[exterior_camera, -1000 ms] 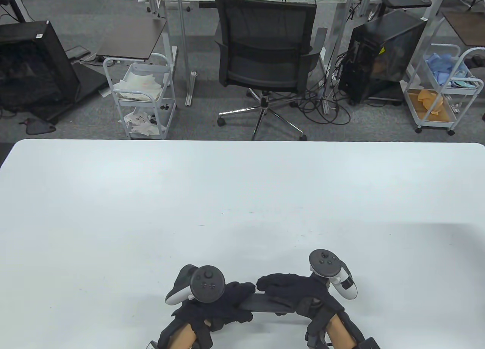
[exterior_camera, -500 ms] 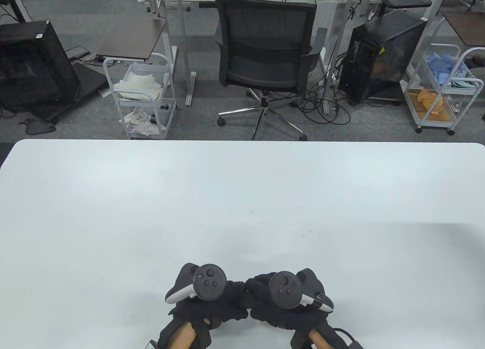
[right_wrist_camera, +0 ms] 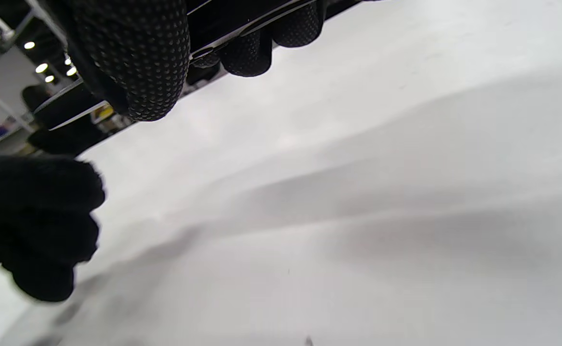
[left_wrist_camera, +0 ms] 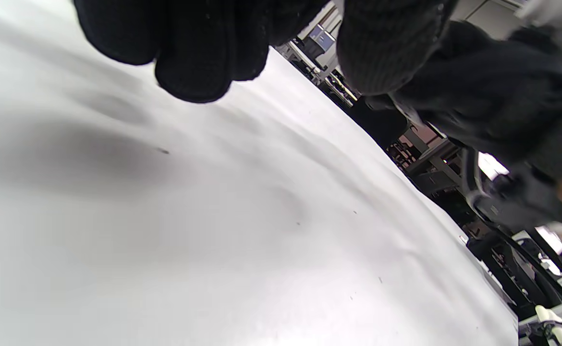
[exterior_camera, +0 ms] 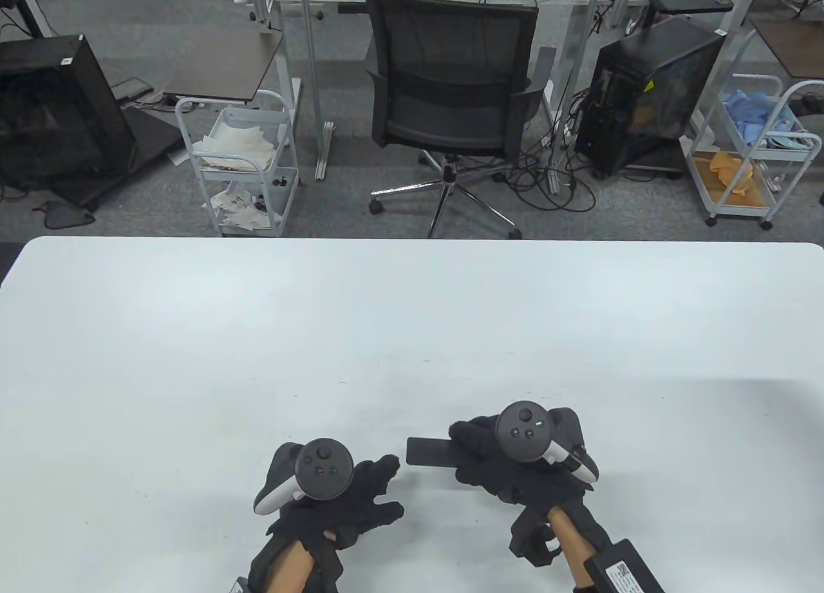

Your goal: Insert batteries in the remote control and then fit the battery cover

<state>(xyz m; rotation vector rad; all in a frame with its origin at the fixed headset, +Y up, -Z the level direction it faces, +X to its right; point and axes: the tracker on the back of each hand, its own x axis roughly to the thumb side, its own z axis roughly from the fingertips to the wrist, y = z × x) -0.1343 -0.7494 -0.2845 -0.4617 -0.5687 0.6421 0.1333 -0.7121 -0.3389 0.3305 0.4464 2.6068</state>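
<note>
My right hand (exterior_camera: 479,454) grips a black remote control (exterior_camera: 428,452) near the table's front edge. The remote's free end sticks out to the left. In the right wrist view the thumb (right_wrist_camera: 137,62) and fingers clamp the remote (right_wrist_camera: 223,24) just above the white table. My left hand (exterior_camera: 373,490) is to the left of the remote with fingers spread and holds nothing. Its fingers (left_wrist_camera: 194,53) hang free over the table in the left wrist view. No loose batteries or battery cover show in any view.
The white table (exterior_camera: 412,322) stretches wide ahead of both hands. Beyond its far edge stand an office chair (exterior_camera: 450,84), two white carts (exterior_camera: 241,168) and desks on the floor.
Both hands were together on the remote near the front edge. Now the left hand has let go and moved left, and the right hand has carried the remote up and away from it.
</note>
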